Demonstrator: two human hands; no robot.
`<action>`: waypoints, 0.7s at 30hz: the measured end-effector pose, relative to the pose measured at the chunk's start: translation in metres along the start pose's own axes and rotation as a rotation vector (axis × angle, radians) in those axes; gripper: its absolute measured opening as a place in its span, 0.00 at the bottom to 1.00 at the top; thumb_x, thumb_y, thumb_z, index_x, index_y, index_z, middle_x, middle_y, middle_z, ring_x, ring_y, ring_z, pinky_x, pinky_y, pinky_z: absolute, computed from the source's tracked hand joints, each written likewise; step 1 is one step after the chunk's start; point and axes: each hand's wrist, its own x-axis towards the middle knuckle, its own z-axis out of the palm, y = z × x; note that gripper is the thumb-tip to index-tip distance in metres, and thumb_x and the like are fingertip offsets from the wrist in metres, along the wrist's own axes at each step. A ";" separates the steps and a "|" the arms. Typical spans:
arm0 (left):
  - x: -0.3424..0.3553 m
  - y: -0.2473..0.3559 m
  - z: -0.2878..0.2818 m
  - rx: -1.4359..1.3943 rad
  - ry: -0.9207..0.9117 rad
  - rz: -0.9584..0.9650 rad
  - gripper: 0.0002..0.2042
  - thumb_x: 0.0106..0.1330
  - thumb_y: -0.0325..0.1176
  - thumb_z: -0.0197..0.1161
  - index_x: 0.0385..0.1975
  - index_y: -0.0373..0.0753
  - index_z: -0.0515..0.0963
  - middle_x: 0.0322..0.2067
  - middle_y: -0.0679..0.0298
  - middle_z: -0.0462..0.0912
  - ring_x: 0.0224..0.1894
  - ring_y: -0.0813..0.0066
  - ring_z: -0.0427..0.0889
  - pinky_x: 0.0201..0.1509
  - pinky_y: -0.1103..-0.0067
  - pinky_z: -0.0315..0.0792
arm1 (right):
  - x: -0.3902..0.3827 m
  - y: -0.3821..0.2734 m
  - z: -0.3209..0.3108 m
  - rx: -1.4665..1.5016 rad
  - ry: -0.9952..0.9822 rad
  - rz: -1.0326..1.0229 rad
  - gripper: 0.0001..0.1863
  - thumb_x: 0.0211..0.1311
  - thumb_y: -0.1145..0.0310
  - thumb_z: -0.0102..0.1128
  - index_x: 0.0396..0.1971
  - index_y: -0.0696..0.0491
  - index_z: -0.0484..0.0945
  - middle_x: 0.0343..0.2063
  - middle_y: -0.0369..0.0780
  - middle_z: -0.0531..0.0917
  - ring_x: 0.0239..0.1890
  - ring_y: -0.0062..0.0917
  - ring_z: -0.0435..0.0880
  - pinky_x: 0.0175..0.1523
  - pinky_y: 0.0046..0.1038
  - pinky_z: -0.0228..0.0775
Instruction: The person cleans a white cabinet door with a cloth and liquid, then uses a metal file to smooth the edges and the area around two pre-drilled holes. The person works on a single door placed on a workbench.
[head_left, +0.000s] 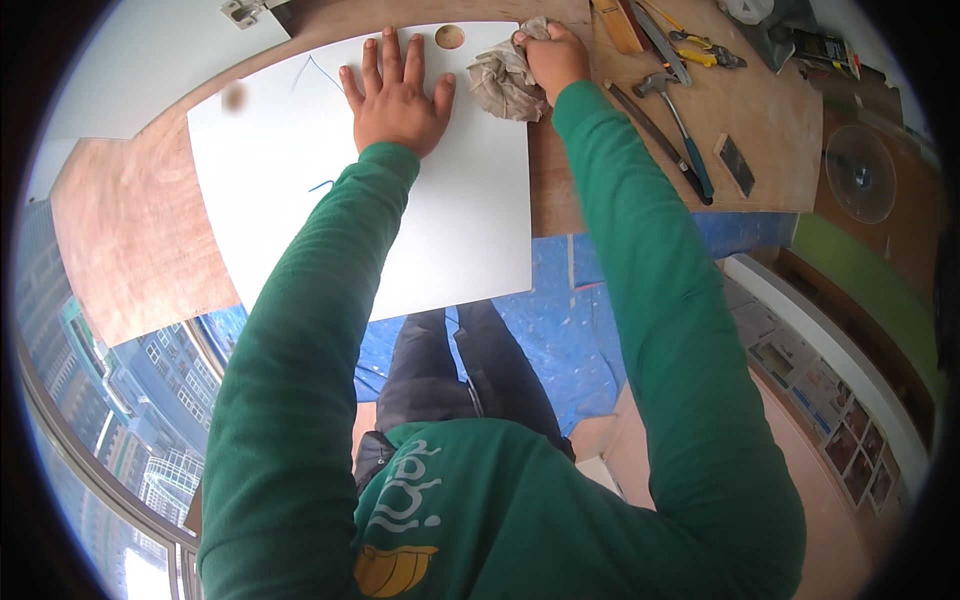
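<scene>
A white board (pixel 450 220) with blue marks and a round hole near its far edge lies on a plywood worktop (pixel 130 230). My left hand (pixel 398 105) rests flat on the board, fingers spread, just left of the hole. My right hand (pixel 555 60) grips a crumpled grey-beige rag (pixel 490 85) at the board's far right edge.
Right of the board lie a hammer (pixel 680 120), yellow-handled pliers (pixel 705 55), long dark tools (pixel 645 125) and a small dark block (pixel 735 165). A white panel (pixel 140 60) is at the upper left, a window (pixel 120 420) at left, blue sheeting (pixel 590 340) below.
</scene>
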 end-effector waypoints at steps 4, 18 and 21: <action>-0.003 -0.001 -0.002 0.008 -0.016 -0.014 0.35 0.76 0.62 0.43 0.78 0.53 0.59 0.81 0.61 0.50 0.83 0.60 0.45 0.84 0.51 0.32 | -0.019 0.008 -0.005 0.001 -0.081 -0.007 0.31 0.66 0.59 0.68 0.63 0.62 0.77 0.58 0.53 0.84 0.61 0.43 0.83 0.65 0.36 0.73; -0.001 -0.004 -0.006 -0.032 -0.032 -0.029 0.34 0.76 0.61 0.44 0.78 0.53 0.60 0.81 0.60 0.52 0.83 0.58 0.46 0.83 0.50 0.32 | -0.021 -0.007 -0.006 0.068 -0.068 0.023 0.11 0.65 0.65 0.70 0.41 0.56 0.83 0.25 0.35 0.82 0.25 0.21 0.76 0.29 0.28 0.64; -0.001 -0.002 -0.006 -0.039 -0.035 -0.027 0.34 0.76 0.61 0.44 0.78 0.52 0.60 0.81 0.60 0.52 0.83 0.58 0.46 0.83 0.50 0.32 | -0.036 -0.002 -0.017 0.070 -0.133 0.050 0.16 0.61 0.65 0.70 0.44 0.61 0.84 0.33 0.43 0.88 0.36 0.30 0.84 0.46 0.33 0.77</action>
